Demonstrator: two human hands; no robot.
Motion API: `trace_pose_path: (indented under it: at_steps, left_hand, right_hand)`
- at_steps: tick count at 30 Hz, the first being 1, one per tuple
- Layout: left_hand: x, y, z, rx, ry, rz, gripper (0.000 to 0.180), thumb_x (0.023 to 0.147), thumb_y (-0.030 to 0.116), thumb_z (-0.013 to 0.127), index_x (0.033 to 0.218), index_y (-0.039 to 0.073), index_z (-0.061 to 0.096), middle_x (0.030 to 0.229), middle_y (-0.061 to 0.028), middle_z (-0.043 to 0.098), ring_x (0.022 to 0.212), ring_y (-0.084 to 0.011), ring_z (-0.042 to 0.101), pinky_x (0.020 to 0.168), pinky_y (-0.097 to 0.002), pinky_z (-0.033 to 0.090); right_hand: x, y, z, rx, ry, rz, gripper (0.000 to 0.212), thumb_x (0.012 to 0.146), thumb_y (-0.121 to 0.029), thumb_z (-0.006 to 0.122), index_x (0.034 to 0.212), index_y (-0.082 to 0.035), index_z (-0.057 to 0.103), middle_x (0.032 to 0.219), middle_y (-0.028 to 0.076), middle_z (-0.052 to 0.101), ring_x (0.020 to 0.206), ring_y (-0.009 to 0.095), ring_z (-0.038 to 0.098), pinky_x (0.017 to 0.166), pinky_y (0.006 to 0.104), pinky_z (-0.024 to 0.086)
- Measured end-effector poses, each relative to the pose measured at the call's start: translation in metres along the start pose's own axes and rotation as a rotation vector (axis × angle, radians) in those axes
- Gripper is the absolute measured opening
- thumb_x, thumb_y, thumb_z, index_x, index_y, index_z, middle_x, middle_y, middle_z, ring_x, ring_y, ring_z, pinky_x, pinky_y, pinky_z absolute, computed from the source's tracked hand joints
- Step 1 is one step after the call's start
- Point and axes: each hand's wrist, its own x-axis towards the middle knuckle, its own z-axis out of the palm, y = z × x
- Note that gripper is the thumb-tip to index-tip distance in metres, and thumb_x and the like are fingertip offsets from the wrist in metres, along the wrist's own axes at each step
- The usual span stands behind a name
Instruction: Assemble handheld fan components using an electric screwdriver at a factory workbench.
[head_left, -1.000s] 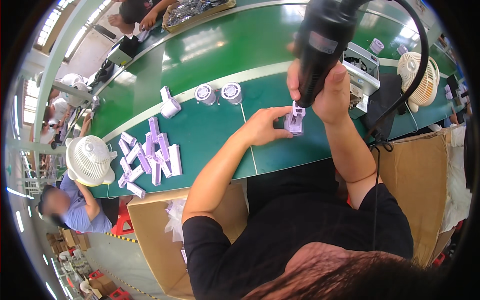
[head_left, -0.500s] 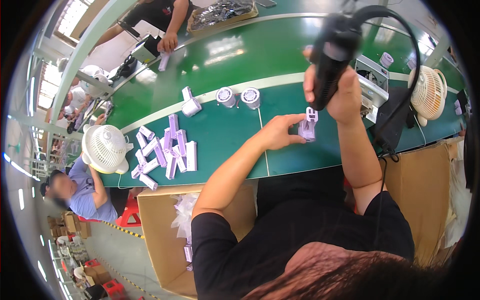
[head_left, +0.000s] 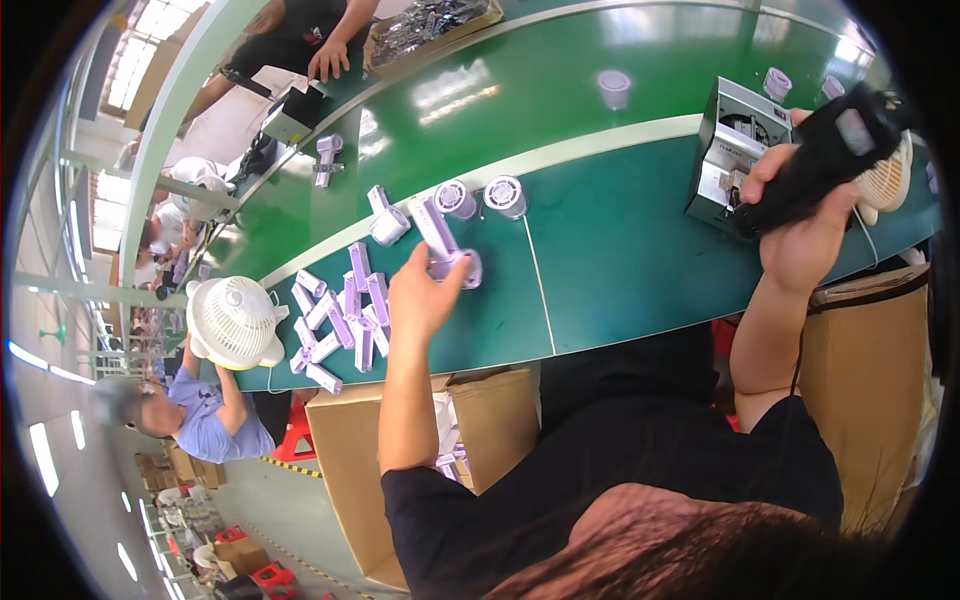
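Pale label (head_left: 856, 132) here on the blk power tool (head_left: 805, 178), print too sm. to make out! Over to the metal box (head_left: 708, 172): short line of dk lettering on its front, tiny. Lilac handle (head_left: 431, 224) w/ faint marking, unreadable; co-worker's blk shirt (head_left: 303, 45), sm. red print, ditto.

L side: wht round plastic desk fan w/ slotted grille (head_left: 237, 322); just past it, person in lt-blue tee (head_left: 212, 418). Nr them, red plastic stool (head_left: 297, 432) & blk/yel striped floor tape (head_left: 290, 467). Btm L: open brown cardbd box (head_left: 345, 470); R: 2nd brown cardbd box (head_left: 865, 380). Far R: cream round fan (head_left: 885, 188), partly hidden. Top: person in blk top (head_left: 310, 35), next to shallow brown cardbd tray (head_left: 440, 50) w/ small dark metallic pcs (head_left: 430, 28). Bkgd L: wht fluorescent tubes (head_left: 45, 458).
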Motion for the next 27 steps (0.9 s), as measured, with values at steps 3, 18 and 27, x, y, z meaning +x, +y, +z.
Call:
trace_pose_path:
  at_steps: [3, 18, 27]
  left_hand:
    - [0.026, -0.029, 0.009, 0.143, -0.011, -0.063, 0.085, 0.087, 0.060, 0.075, 0.132, -0.011, 0.064, 0.111, -0.0282, 0.076, 0.106, -0.0430, 0.073, 0.094, -0.0461, 0.057]
    - [0.114, 0.110, 0.083, -0.039, 0.293, 0.644, 0.061, 0.092, 0.035, 0.076, 0.138, -0.001, 0.061, 0.132, -0.0256, 0.067, 0.122, -0.0425, 0.063, 0.104, -0.0517, 0.051]
    - [0.203, 0.209, 0.198, -0.170, 0.093, 0.239, 0.090, 0.087, 0.055, 0.078, 0.152, 0.002, 0.047, 0.137, -0.0225, 0.066, 0.125, -0.0412, 0.064, 0.105, -0.0547, 0.050]
  right_hand:
    - [-0.016, 0.014, -0.003, -0.098, 0.002, -0.009, 0.093, 0.105, -0.070, 0.044, 0.152, 0.010, 0.038, 0.097, 0.013, 0.064, 0.082, 0.020, 0.061, 0.077, 0.0341, 0.050]
    - [-0.035, 0.018, -0.051, -0.363, 0.472, -0.190, 0.044, 0.111, -0.024, 0.057, 0.144, 0.005, 0.052, 0.125, 0.016, 0.067, 0.111, 0.020, 0.064, 0.101, 0.0334, 0.049]
    - [-0.087, 0.036, -0.015, -1.009, 0.191, -0.822, 0.038, 0.089, 0.009, 0.061, 0.127, 0.006, 0.055, 0.139, 0.029, 0.052, 0.128, 0.048, 0.056, 0.113, 0.0561, 0.044]
